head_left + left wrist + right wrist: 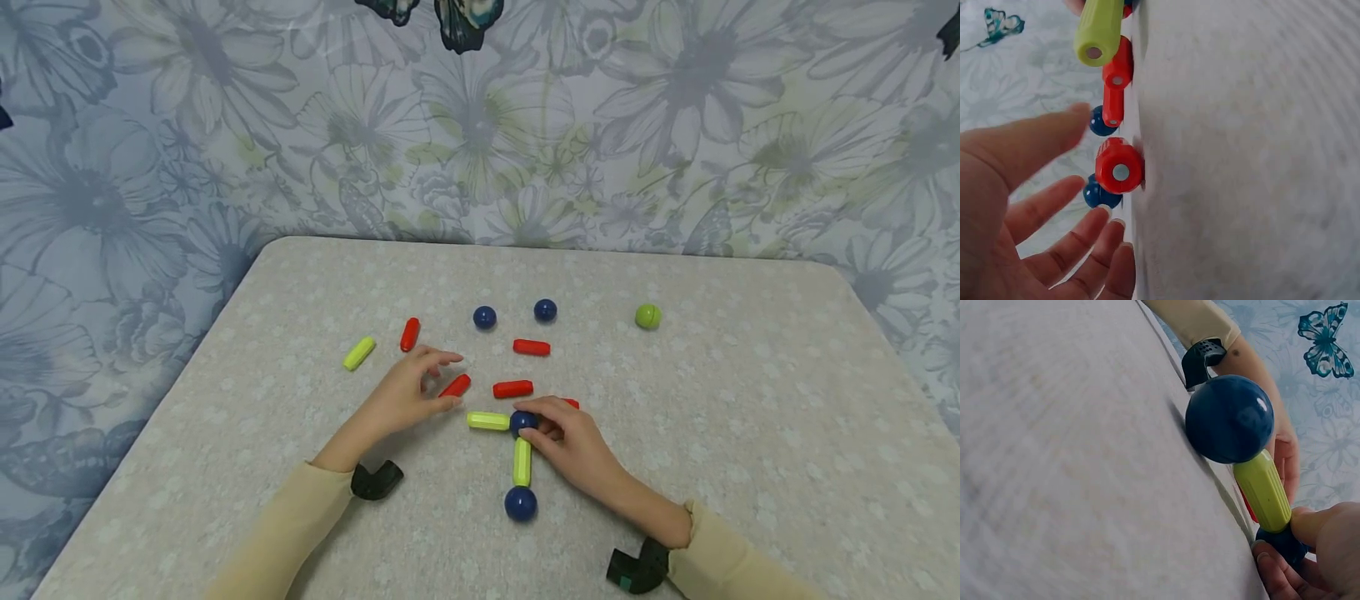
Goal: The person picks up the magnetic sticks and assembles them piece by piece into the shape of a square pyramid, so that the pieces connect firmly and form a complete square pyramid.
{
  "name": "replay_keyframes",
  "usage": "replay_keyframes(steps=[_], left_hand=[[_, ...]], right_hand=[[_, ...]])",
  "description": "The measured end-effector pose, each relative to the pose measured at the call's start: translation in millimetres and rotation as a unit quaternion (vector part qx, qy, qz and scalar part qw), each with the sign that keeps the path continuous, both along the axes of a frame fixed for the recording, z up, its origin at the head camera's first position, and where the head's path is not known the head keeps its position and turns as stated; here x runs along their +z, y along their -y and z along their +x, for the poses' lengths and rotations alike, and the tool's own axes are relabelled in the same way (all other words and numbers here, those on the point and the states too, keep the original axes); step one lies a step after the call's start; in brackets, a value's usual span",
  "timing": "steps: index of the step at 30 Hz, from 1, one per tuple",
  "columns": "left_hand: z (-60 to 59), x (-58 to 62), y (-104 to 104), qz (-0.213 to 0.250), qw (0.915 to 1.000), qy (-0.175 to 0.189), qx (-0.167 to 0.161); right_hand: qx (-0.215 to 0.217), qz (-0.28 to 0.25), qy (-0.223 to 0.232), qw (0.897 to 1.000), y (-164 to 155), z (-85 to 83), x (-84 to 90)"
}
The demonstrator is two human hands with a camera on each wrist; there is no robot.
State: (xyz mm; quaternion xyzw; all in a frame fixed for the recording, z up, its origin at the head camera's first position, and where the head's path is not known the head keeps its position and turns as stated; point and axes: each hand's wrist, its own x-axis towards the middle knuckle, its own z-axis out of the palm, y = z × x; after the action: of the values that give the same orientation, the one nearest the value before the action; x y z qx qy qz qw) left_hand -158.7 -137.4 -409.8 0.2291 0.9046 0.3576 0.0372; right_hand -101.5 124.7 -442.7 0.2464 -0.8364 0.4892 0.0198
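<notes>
Head view shows us pinching, with our right hand (572, 442), a dark blue plastic ball (522, 422) near the table's (750, 433) middle; a lime-green plastic rod (488, 421) and a second lime-green rod (522, 461) meet at it, so we judge the pinch steadies that joint. Our left hand (408, 392) hovers with fingers spread, holding nothing, around a red plastic rod (455, 385). Another blue ball (521, 504) caps the second rod toward the near edge.
</notes>
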Motion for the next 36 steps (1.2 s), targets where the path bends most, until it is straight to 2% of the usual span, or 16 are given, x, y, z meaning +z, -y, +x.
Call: replay_keyframes(steps=[3, 6, 9, 12, 17, 21, 25, 29, 33, 36], left_hand=[[-2.9, -3.0, 2, 0.004, 1.0000, 0.008, 0.002], [-11.2, -4.4, 2, 0.032, 0.9994, 0.009, 0.007], [-28.5, -1.3, -1, 0.068, 0.9974, 0.014, 0.017], [-51.4, 3.8, -8, 0.083, 0.9958, 0.026, 0.028], [-87.3, 11.1, -27, 0.031, 0.9971, 0.059, 0.037], [-103.2, 15.0, -38, -0.024, 0.9960, 0.081, 0.029], [-107.2, 15.6, -42, -0.060, 0.9942, 0.085, 0.026], [-106.6, 15.1, -44, -0.063, 0.9949, 0.073, 0.032], [-101.0, 14.6, -40, -0.036, 0.9970, 0.048, 0.049], [-87.6, 17.0, -31, 0.000, 0.9974, 0.037, 0.062]], right_hand=[[0.003, 0.001, 0.007, 1.000, -1, 0.1, 0.1], [0.004, 0.000, 0.008, 1.000, -2, -0.1, 0.7], [0.001, 0.001, 0.004, 1.000, -3, -1.0, 1.7], [0.003, 0.001, 0.004, 1.000, -3, -1.0, 1.7], [0.004, -0.002, 0.009, 1.000, -1, 0.7, 1.4], [0.003, -0.005, 0.011, 1.000, 2, 1.1, 0.5], [0.007, -0.005, 0.007, 1.000, 2, 1.5, -1.5], [0.004, -0.001, -0.006, 1.000, 2, 0.8, -1.9], [0.003, -0.001, -0.005, 1.000, 1, 0.3, 0.0], [0.008, -0.003, 0.005, 1.000, 1, 0.6, 1.7]])
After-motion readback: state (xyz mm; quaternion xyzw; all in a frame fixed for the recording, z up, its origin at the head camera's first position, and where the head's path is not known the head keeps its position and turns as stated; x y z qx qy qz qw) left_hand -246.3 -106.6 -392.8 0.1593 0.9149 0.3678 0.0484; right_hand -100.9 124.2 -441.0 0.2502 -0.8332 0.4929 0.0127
